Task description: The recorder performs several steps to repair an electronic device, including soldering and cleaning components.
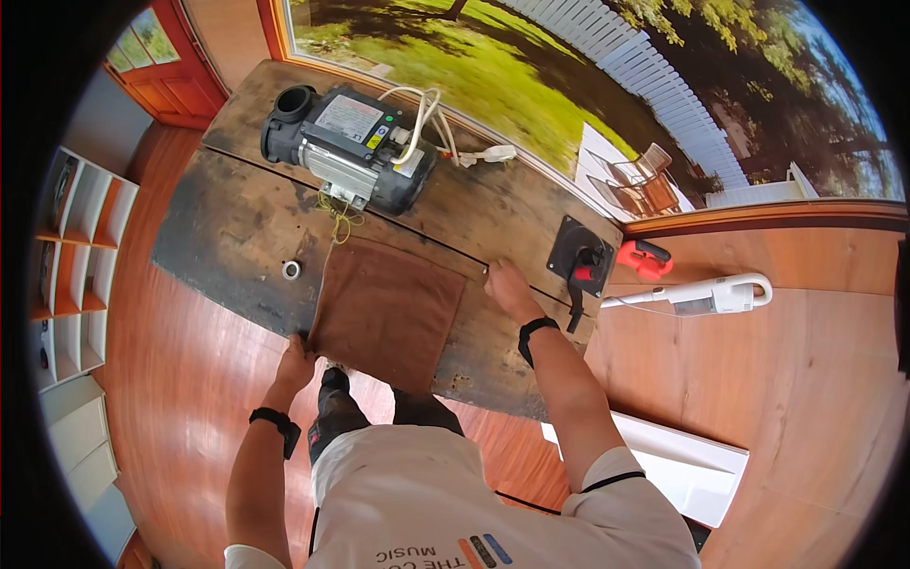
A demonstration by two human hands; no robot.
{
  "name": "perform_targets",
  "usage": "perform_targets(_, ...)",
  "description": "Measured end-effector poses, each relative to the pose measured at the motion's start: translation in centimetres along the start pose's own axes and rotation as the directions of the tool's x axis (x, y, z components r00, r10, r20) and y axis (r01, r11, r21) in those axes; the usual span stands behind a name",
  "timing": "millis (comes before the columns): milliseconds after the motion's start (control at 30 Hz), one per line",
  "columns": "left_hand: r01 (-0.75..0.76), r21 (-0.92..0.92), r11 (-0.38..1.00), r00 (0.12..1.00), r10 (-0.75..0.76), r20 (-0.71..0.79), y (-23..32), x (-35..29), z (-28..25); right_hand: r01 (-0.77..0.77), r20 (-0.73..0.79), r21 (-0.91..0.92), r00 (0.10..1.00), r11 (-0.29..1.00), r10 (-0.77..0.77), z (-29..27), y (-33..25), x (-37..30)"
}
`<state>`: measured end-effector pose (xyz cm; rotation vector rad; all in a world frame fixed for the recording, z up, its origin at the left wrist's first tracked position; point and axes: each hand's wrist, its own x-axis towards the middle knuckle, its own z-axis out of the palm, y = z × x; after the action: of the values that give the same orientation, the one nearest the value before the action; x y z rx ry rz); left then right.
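A brown cloth [391, 308] lies spread out, roughly square, near the front edge of the worn wooden table [227, 237]. My left hand [296, 364] is at the table's front edge, its fingers closed on the near left corner of the cloth. To the right of the cloth, and apart from it, my right hand [513, 290] rests low over the tabletop with its fingers pressed together; whatever may be in them is too small to make out. Left of the cloth sits a small metal ring [292, 270]. A pump with an electric motor [351, 142] lies behind the cloth.
A white cable with a plug [488, 155] and thin yellow-green wire [341, 218] trail from the pump. At the table's right end stands a black square plate with a red knob [580, 261]. Beyond it are a red-handled tool [645, 258] and a white stick vacuum [711, 296]. Shelves [85, 256] stand left.
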<state>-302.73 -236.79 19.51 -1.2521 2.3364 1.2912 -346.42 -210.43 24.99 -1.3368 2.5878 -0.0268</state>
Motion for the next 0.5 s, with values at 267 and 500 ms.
perform_targets(267,0.161,-0.027,0.987,0.982,-0.157,0.106,2.3,-0.5,-1.3,0.063,0.04,0.136,0.997,0.989,-0.069,-1.4,0.2,-0.5)
perform_targets(500,0.007,0.01,1.0,1.0,-0.007,0.013,0.5,-0.2,-0.5,0.025,-0.122,0.422,0.992,0.906,0.03,-1.3,0.3,-3.5)
